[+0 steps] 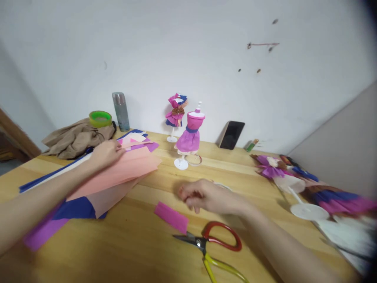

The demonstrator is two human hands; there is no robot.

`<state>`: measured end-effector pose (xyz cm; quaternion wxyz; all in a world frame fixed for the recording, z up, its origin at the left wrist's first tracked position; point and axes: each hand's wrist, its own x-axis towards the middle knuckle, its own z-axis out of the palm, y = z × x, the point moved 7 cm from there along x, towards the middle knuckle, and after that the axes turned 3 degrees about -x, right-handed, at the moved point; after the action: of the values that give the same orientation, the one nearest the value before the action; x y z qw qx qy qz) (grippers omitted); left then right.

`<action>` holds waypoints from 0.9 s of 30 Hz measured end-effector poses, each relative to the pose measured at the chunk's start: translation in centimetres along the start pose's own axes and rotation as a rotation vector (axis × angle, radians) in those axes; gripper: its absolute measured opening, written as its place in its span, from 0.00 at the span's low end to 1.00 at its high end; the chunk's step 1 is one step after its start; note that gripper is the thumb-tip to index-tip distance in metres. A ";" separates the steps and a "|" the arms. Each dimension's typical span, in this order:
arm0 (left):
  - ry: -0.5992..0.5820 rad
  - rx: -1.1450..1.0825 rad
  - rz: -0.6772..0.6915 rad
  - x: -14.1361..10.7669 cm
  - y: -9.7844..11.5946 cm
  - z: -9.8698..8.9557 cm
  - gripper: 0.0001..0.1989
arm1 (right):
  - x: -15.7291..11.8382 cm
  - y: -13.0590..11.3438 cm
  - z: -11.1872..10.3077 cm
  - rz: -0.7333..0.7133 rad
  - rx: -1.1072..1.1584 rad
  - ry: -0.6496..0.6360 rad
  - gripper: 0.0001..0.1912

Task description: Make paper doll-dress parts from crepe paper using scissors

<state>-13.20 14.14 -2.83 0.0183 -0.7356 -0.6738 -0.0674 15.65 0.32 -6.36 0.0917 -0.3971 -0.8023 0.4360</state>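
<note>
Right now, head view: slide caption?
Left hand at paper sheets, right hand near scissors and a pink strip, dressed mannequins standing behind.

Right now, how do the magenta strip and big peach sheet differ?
Size: the magenta strip is small and narrow, the peach sheet far larger. Place: the strip lies by the scissors, the sheet on other sheets. Nearest hand: the right hand for the strip, the left hand for the sheet. Both look like paper.

The left hand's grip (107, 154) touches layered crepe paper (118, 169); the right hand's grip (196, 195), loosely curled, is near a magenta strip (171, 217) and scissors (199, 243). Farther back on the wooden desk (132, 243) stand two dressed miniature mannequins (190, 135).
</note>
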 end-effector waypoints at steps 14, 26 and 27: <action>0.021 0.113 -0.097 3.7 1.1 -2.2 0.13 | -0.8 0.9 -3.5 0.091 -0.342 0.216 0.07; -0.483 -1.276 0.345 -6.8 15.1 -5.8 0.14 | -1.4 -1.0 -3.9 -0.124 0.540 0.410 0.32; -0.555 -1.321 0.372 -7.5 16.6 -5.2 0.14 | -1.3 -1.4 -3.6 -0.150 0.644 0.377 0.33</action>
<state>2.25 4.57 2.41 -0.5882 -0.6854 -0.3368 -0.2663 17.50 1.20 -2.87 0.3897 -0.3613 -0.6203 0.5769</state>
